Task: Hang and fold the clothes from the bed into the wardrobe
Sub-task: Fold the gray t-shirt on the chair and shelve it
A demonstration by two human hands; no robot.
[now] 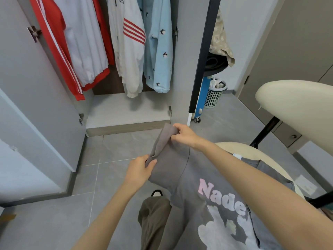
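Observation:
A grey T-shirt [198, 177] with pink and white lettering and a pale print is spread over a cream chair seat in front of me. My left hand [139, 168] pinches the near edge of its sleeve. My right hand [183, 134] pinches the far corner of the same sleeve, which is lifted and folded over. The open wardrobe [126, 112] stands ahead, its floor panel bare. On its rail hang a red and white jacket [75, 42], a white top with red stripes [129, 51] and a light blue garment with dark bird shapes [158, 51].
The cream chair [295, 105] with a black stem stands at the right. A white mesh bin [215, 94] and a blue wheeled unit [200, 101] sit beyond the right wardrobe door. Grey floor tiles lie between me and the wardrobe. My trouser leg [153, 222] shows below.

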